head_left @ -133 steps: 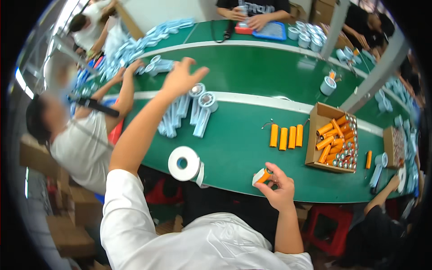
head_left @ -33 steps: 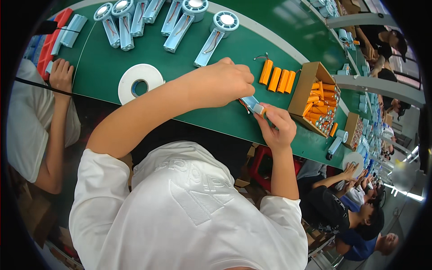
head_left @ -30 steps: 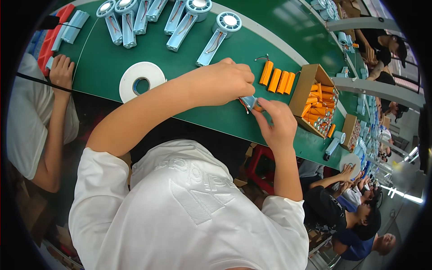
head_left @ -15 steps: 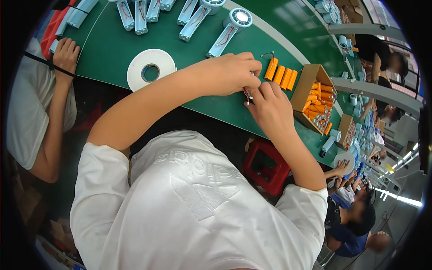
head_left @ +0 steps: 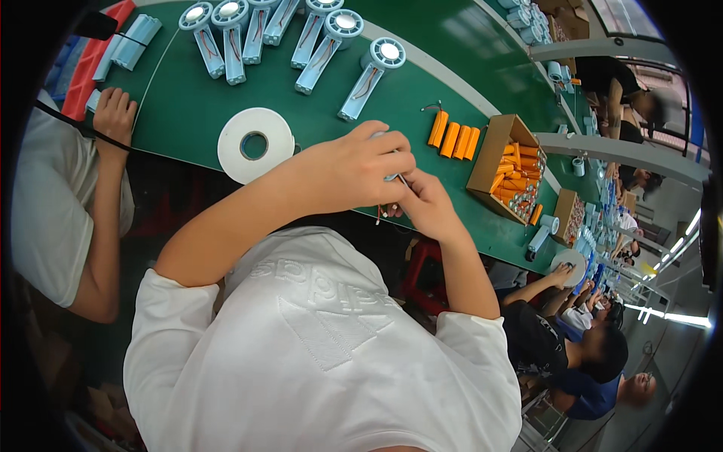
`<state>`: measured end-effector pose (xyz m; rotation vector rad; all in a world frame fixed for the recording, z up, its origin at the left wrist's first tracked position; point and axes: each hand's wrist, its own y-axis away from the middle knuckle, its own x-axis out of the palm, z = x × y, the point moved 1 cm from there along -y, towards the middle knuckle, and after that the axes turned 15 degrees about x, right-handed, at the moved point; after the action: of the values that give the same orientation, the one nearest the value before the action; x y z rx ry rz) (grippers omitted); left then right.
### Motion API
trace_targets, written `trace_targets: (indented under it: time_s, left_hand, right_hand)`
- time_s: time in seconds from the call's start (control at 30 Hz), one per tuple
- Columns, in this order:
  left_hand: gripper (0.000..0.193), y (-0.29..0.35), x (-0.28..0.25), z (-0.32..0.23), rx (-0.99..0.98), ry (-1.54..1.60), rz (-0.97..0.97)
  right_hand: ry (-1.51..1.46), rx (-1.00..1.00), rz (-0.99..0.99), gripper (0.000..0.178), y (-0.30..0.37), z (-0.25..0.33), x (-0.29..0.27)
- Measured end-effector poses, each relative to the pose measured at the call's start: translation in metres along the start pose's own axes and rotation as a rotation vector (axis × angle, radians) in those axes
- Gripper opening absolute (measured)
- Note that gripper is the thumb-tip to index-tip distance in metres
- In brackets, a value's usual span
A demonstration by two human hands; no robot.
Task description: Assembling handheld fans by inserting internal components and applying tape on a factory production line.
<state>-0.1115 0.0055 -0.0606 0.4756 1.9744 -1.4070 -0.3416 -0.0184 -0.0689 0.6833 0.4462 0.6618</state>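
Left grip: my left grip (head_left: 375,167) comes in from the left, fingers curled tight around a blue piece (head_left: 391,177) that they mostly hide.
Right grip: my right grip (head_left: 422,202) meets it from the right, fingers bent in against that piece; what they pinch is hidden, so I can't make out how firmly they close.
Wires: thin wires (head_left: 379,215) dangle below my fingers, by the tabletop's near edge.
Tabletop: the green tabletop (head_left: 316,120) lies bare between tape roll and units, and between my right forearm and the box.
Tape roll: the white tape roll (head_left: 233,147) lies flat just beyond my left forearm, close to the near edge.
Units: blue units (head_left: 306,41) stretch along the far side; the nearest sits a little apart, its handle toward me.
Cells: four orange cells (head_left: 450,141) lie side by side left of the box, beyond my right grip.
Box: the cardboard box (head_left: 486,154), full of cells, bounds my room on the right.
Far left: a co-worker's hand (head_left: 114,113) rests beside a red tray (head_left: 89,71).
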Motion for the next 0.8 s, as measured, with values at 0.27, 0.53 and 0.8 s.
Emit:
trace_targets:
  time_s: [0.27, 0.53, 0.8]
  left_hand:
    - [0.018, -0.007, -0.025, -0.010, -0.030, 0.006, 0.103]
    - [0.019, -0.008, -0.025, -0.005, 0.009, 0.073, 0.202]
    - [0.021, -0.008, -0.052, -0.017, -0.202, -0.180, -0.163]
  right_hand:
    - [0.047, -0.220, -0.100, 0.021, -0.010, -0.016, 0.026]
    - [0.150, -0.196, -0.220, 0.022, -0.002, -0.009, 0.038]
    - [-0.133, -0.112, -0.317, 0.040, -0.051, 0.068, -0.059]
